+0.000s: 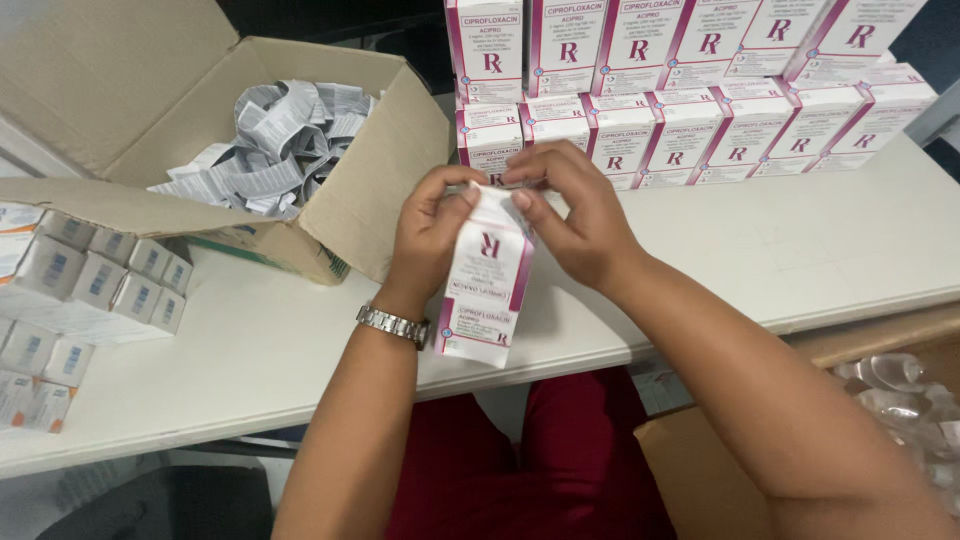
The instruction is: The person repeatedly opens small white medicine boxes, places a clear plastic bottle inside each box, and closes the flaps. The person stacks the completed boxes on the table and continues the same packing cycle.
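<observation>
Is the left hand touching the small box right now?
Touching. The head view shows the left hand pinching the top flap of the small box, opposite the right hand.

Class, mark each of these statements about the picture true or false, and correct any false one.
1. Both hands hold one white and magenta carton. True: the left hand and right hand pinch its top end.
2. The open cardboard box holds glass bottles. False: it holds folded paper leaflets.
3. A metal wristwatch sits on the left wrist. True.
4. The stacked cartons stand on the floor. False: they stand at the back of the white table.
5. The held carton lies flat on the table. False: it is lifted above the table's near edge.
</observation>
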The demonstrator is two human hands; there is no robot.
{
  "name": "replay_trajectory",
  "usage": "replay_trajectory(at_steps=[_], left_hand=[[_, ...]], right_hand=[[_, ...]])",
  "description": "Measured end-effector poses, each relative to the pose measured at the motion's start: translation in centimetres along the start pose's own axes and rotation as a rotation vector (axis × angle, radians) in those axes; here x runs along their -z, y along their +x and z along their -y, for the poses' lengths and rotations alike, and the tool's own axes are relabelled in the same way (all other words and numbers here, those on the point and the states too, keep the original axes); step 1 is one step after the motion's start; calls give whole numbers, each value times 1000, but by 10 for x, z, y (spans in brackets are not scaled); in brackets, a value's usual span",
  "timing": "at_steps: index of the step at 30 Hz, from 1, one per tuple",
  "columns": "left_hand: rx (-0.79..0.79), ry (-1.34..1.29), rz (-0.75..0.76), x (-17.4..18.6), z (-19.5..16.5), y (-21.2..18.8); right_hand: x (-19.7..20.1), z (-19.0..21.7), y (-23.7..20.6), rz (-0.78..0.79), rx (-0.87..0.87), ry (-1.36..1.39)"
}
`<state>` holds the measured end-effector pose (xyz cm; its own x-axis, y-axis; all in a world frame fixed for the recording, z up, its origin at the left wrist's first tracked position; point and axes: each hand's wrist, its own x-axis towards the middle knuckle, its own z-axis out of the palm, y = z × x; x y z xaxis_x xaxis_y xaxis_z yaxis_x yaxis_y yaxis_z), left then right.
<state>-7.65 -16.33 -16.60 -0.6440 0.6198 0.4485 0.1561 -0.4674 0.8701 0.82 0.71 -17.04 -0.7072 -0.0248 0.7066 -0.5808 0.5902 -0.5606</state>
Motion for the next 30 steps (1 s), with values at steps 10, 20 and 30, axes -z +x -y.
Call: replay_trajectory(at_steps=[10, 20, 30], left_hand=[[473, -619, -106, 10, 0, 3], [342, 674, -315, 13, 5, -6], [-563, 1052, -53, 21, 18, -23]], right_hand=[[-5, 18, -3, 257, 366, -512], [0, -17, 5, 603, -624, 223], [16, -13, 9, 535, -595, -86]])
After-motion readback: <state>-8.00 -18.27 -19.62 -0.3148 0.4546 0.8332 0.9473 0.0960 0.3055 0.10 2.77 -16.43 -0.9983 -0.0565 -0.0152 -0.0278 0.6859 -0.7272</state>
